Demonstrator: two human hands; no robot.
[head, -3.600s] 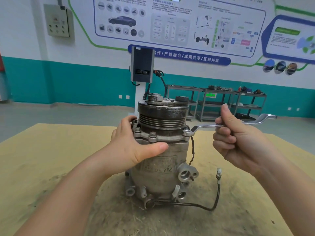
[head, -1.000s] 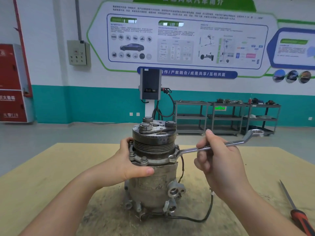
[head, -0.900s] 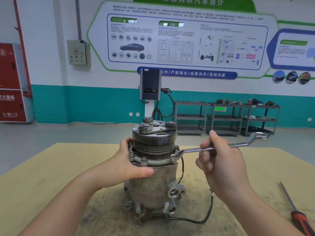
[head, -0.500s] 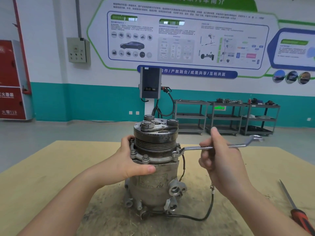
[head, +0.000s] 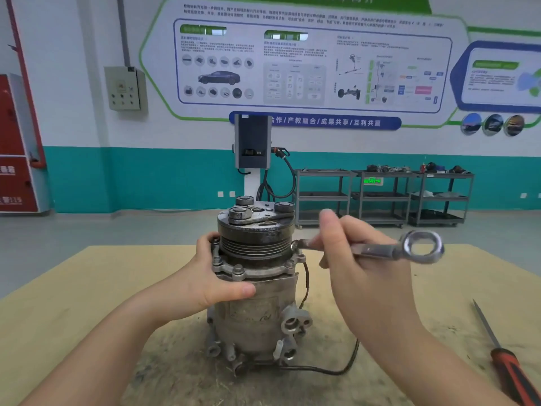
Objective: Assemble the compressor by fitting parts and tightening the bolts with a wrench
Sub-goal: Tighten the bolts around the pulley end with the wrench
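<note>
Compressor (head: 257, 291) — upright at mid-bench (head: 73, 288), pulley end up, long axis vertical. The left hand (head: 210, 276) wraps the flange from the left, thumb across the front of the housing, steadying it. The right hand (head: 354, 259) pinches the shank of the wrench (head: 377, 249), which lies roughly level and runs rightward from a flange bolt (head: 296, 246) — whether its ring is seated there cannot be told. The bolt lies just left of the right hand, the nearer one. A screwdriver (head: 509, 361) rests well apart, at right.

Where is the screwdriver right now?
In the head view, the screwdriver lies on the table at the lower right edge, right of the right hand, untouched.
</note>
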